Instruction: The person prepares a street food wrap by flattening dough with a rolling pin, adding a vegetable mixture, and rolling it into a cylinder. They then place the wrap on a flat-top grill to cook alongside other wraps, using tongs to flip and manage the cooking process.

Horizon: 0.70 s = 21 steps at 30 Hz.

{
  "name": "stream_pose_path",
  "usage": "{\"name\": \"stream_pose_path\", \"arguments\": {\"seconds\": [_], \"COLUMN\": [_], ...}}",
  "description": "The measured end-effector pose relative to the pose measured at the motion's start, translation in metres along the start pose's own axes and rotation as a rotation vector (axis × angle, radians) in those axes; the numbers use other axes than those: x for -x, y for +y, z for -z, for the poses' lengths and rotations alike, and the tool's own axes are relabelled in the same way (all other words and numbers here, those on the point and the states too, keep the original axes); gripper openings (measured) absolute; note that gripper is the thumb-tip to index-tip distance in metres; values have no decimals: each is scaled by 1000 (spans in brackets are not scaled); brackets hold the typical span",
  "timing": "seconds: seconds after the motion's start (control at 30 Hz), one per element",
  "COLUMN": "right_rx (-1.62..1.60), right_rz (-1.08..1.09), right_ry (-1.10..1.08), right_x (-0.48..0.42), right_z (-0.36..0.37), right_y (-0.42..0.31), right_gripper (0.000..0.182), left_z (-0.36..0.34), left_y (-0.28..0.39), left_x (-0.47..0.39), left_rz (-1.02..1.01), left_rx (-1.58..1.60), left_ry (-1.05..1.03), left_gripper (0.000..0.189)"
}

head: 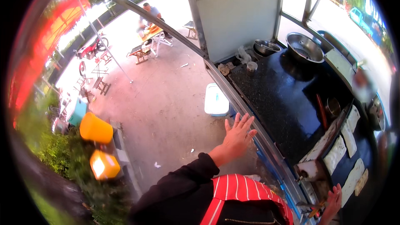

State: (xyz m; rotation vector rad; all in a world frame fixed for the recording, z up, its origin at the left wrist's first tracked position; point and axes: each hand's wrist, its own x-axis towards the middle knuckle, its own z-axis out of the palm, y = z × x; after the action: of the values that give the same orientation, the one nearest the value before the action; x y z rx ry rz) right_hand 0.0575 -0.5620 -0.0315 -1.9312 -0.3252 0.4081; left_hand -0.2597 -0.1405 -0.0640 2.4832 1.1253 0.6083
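Observation:
My left hand [238, 139] is held out with its fingers spread and nothing in them, above the metal edge rail [242, 97] of the counter. At the lower right, my right hand [333, 202] is raised beside a dark griddle [364, 154], fingers extended, with no held thing visible. Long pale flatbreads [353, 178] lie on that griddle, along with a browner piece [361, 182]. Close to my right wrist is a tool with a wooden handle [315, 212], its shape partly unclear. I wear a red striped apron [242, 187].
A black work surface [272, 100] bears a large steel bowl [304, 47], a smaller bowl [266, 47], a lidded jar [252, 66] and a red rolling pin [322, 111]. A white-lidded box [216, 99] stands beyond the rail. Farther off, a person [152, 11] is at a table [152, 33].

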Motion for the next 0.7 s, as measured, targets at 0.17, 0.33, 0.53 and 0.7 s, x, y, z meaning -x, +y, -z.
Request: {"name": "stream_pose_path", "arguments": {"seconds": [0.17,0.33,0.53,0.7], "right_rx": [381,549,523,663], "right_rz": [173,-14,214,574], "right_ry": [35,-311,-24,206], "right_x": [126,173,156,65], "right_z": [-41,4,38,31], "right_y": [-77,-54,-4,21], "right_gripper": [35,46,49,41], "left_z": [3,1,13,-6], "left_y": [-38,-28,13,63], "left_x": [84,151,170,177], "left_rz": [70,74,37,63], "left_rx": [79,284,254,168], "left_ry": [-105,-216,-275,-271], "left_gripper": [51,52,49,47]}}
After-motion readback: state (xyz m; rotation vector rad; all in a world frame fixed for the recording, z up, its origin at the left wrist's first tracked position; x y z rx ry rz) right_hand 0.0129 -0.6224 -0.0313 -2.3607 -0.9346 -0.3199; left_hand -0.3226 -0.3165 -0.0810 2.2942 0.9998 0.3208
